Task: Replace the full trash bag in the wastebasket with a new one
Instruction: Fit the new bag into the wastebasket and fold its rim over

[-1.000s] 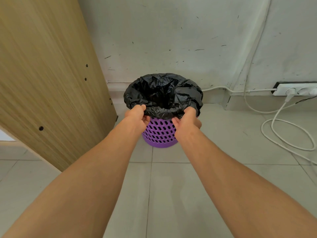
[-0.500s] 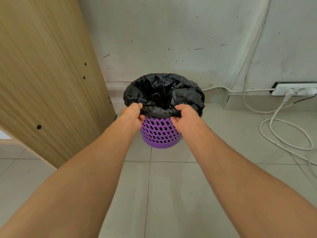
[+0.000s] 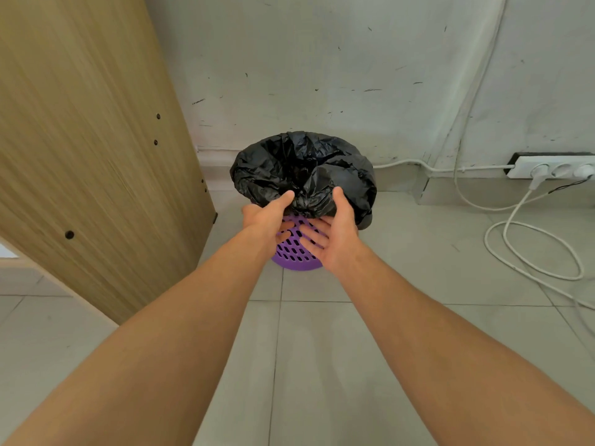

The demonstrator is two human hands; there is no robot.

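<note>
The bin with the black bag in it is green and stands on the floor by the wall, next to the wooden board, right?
Not quite. The bin is purple, not green; the head view shows it. The rest holds: a black bag lines it, and it stands on the floor by the wall, next to the wooden board.

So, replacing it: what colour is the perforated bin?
The bin is purple; head view shows it best.

Left hand point(image 3: 267, 218), right hand point(image 3: 338, 235): both bare. Left forearm point(image 3: 167, 342) and right forearm point(image 3: 450, 342) bare too, from behind each wrist back to the frame edge. Fingernails too small to tell.
</note>
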